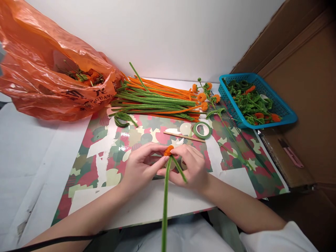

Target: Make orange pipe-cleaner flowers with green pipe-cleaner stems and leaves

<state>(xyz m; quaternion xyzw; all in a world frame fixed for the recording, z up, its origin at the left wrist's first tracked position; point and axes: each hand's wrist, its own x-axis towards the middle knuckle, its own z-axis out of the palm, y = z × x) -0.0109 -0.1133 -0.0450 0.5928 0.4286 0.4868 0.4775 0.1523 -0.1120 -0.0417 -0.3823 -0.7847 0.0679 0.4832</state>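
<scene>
Between my two hands, above the front of the board, is a small orange pipe-cleaner flower [168,150]. My left hand [143,164] pinches it from the left with thumb and forefinger. From the other side, the fingertips of my right hand [191,162] close on it near its base. Two ends of a green pipe cleaner [165,203] come out below the flower; the long one hangs toward me and the short one slants right. Beyond my hands lie a thin wooden stick [183,137] and a roll of green tape [202,130].
Orange and green pipe cleaners [157,101] lie in a bundle at the back. Finished orange flowers [201,97] on a stem lie beside them. An orange plastic bag [52,101] stands left, a blue basket [286,113] right. A pink cutter [291,154] rests on cardboard.
</scene>
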